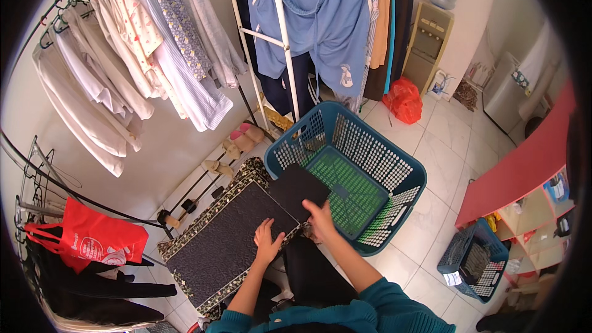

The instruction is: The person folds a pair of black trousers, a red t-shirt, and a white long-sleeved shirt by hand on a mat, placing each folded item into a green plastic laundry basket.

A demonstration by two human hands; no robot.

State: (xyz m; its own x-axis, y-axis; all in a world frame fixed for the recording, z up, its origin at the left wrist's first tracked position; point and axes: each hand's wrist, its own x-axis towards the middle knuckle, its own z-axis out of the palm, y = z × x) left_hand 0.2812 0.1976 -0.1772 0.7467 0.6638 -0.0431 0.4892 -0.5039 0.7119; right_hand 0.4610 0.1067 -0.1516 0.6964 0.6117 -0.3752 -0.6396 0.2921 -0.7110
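Observation:
A folded black cloth (296, 190) lies over the right end of a padded board with a dark quilted cover (222, 236) and floral border. My right hand (321, 219) grips the near right edge of the black cloth, thumb on top. My left hand (268, 242) rests on the dark cover near the cloth, fingers apart, holding nothing. Right beyond the board stands a large blue-green plastic laundry basket (414, 171) with a green bottom; one corner of the cloth reaches over its rim.
Shirts (180, 46) hang at upper left, blue shorts (314, 18) on a white rack ahead. A red plastic bag (403, 101) sits by a water dispenser (428, 46). A smaller basket (462, 245) stands at right near shelves (532, 222). A red tote bag (104, 236) hangs at left.

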